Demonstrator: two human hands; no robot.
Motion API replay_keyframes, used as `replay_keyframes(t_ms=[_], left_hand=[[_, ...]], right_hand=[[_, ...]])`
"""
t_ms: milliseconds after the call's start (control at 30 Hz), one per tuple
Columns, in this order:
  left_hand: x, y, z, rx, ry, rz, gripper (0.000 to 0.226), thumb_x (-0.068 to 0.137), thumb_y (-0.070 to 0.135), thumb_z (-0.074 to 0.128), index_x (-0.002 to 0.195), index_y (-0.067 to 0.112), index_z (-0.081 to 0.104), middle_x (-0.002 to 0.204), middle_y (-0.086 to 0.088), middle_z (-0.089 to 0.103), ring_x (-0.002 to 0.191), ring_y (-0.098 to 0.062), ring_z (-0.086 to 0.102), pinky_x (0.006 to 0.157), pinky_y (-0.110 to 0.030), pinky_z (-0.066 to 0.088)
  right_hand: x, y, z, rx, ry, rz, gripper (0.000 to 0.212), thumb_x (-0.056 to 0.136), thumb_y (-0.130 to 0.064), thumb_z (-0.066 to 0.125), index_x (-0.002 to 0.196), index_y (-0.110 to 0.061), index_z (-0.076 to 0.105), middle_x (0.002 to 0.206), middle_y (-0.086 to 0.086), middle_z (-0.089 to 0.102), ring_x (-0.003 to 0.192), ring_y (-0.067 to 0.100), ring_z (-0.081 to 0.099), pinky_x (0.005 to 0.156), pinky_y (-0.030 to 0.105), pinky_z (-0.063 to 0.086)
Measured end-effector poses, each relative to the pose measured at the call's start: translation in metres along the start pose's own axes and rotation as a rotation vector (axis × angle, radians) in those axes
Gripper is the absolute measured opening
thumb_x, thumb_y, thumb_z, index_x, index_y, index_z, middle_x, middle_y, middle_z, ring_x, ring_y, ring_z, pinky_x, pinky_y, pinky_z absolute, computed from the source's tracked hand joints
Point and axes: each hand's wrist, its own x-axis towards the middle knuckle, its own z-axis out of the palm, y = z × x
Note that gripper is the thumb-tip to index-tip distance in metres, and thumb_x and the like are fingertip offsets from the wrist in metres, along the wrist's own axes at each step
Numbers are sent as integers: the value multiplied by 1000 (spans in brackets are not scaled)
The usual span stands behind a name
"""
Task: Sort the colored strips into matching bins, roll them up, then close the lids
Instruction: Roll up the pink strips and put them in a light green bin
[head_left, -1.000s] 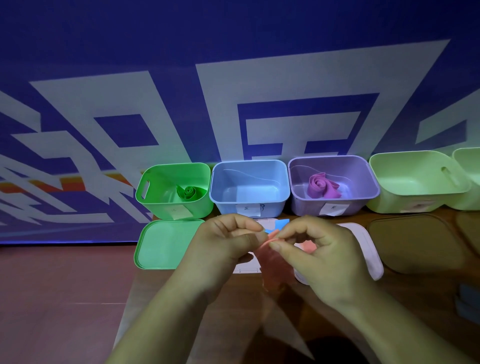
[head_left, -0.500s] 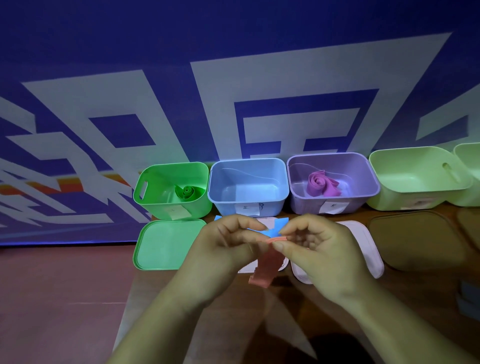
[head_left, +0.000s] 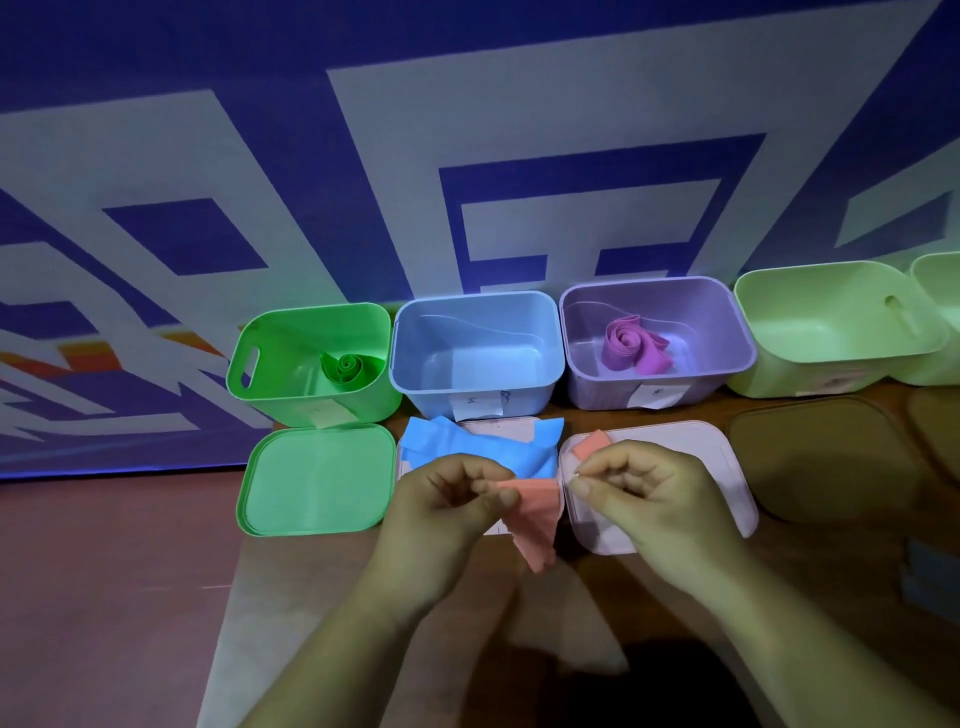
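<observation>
Fingertips of the left hand (head_left: 452, 504) pinch one end of a thin, matte salmon strip (head_left: 535, 519), which droops in a soft fold over the gap between two pale rounded-square lids. The right hand (head_left: 644, 493), fingers curled, pinches the other end. A crumpled blue strip (head_left: 457, 447) lies on the left lid (head_left: 498, 428). Smooth plastic bins line the worktop's far edge: the green bin (head_left: 291, 358) holds a coiled green strip (head_left: 345, 369), the purple bin (head_left: 717, 332) a loose magenta roll (head_left: 631, 345).
</observation>
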Motion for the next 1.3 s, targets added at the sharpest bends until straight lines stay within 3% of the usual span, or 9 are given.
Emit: replay_keyframes(t_ms=[233, 367, 500, 700, 833, 933, 1100, 1167, 1300], left_hand=[[26, -35, 11, 16, -15, -164, 12, 81, -9, 70, 82, 4, 71, 67, -5, 69, 62, -13, 63, 62, -21, 50], [41, -51, 15, -21, -21, -240, 14, 82, -9, 70, 80, 5, 70, 70, -6, 70, 67, -16, 66, 65, -25, 52], [56, -63, 21, -52, -21, -277, 8, 82, -10, 69, 83, -2, 68, 74, -7, 71, 69, -16, 67, 64, -24, 52], [68, -71, 27, -84, 3, -302, 4, 83, -13, 65, 84, -9, 65, 73, -11, 70, 65, -18, 68, 60, -24, 53], [75, -76, 24, -45, 0, -313, 8, 83, -11, 67, 82, -3, 67, 75, -11, 71, 69, -18, 68, 63, -25, 54], [77, -81, 25, -20, -19, -327, 15, 83, -9, 68, 78, 6, 69, 78, -10, 72, 73, -19, 68, 69, -28, 55], [73, -83, 37, 30, -44, -331, 9, 84, -8, 67, 81, 0, 69, 79, -12, 73, 72, -17, 69, 69, -25, 55], [68, -81, 42, 54, -60, -329, 7, 84, -9, 67, 82, -2, 69, 78, -12, 74, 69, -15, 68, 68, -23, 55], [53, -78, 45, 77, -91, -292, 18, 83, -7, 69, 74, 9, 71, 77, -12, 72, 73, -21, 68, 76, -37, 56]], right_hand=[[39, 87, -26, -340, 84, 168, 11, 81, -16, 78, 82, -25, 73, 80, -14, 74, 77, 1, 69, 70, 20, 52], [60, 124, -30, -506, 67, 161, 17, 78, -15, 79, 92, -22, 72, 93, -10, 72, 87, 5, 69, 75, 15, 49], [85, 141, -32, -658, 94, 127, 15, 80, -20, 75, 94, -21, 71, 96, -4, 69, 84, 10, 64, 79, 22, 50], [122, 167, -21, -725, 83, 141, 31, 78, -24, 75, 108, -21, 68, 107, 3, 65, 97, 25, 62, 85, 30, 48], [121, 173, -27, -741, 49, 117, 34, 75, -24, 80, 107, -20, 70, 107, 1, 66, 98, 23, 61, 83, 23, 42], [100, 176, -44, -797, -22, 58, 31, 76, -34, 78, 103, -22, 70, 103, -3, 67, 96, 20, 62, 85, 25, 47], [56, 167, -61, -797, -78, 223, 53, 70, -58, 75, 111, -31, 58, 112, -14, 50, 100, 9, 50, 87, 27, 48], [43, 165, -60, -836, -147, 320, 56, 73, -53, 76, 117, -31, 51, 115, -14, 47, 101, 9, 50, 88, 27, 49], [23, 165, -60, -817, -111, 370, 23, 86, -22, 65, 103, -28, 51, 95, -8, 65, 84, 17, 62, 72, 25, 48]])
